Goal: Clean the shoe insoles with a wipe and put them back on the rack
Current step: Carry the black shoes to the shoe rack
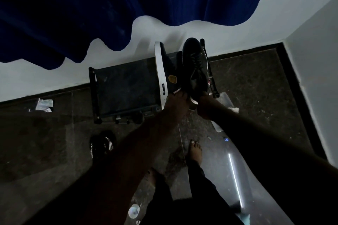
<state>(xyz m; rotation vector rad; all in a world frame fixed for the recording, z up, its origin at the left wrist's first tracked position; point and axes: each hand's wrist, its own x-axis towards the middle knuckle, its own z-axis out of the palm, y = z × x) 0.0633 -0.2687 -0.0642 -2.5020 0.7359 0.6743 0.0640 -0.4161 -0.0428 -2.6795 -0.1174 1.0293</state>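
Two dark shoes stand at the right end of the black shoe rack [95,85]. The left shoe [165,71] lies on its side, showing a white sole edge. The right shoe [195,65] is black with laces. My left hand [176,102] grips the heel end of the left shoe. My right hand [205,105] grips the heel of the right shoe. The scene is dim, and I can make out neither an insole nor a wipe in my hands.
The rack stands against a white wall under a blue curtain [109,5]. On the dark floor lie crumpled white paper [43,104], a dark slipper [102,145] and a clear plastic item [226,102] beside the rack. My bare feet [196,151] stand below.
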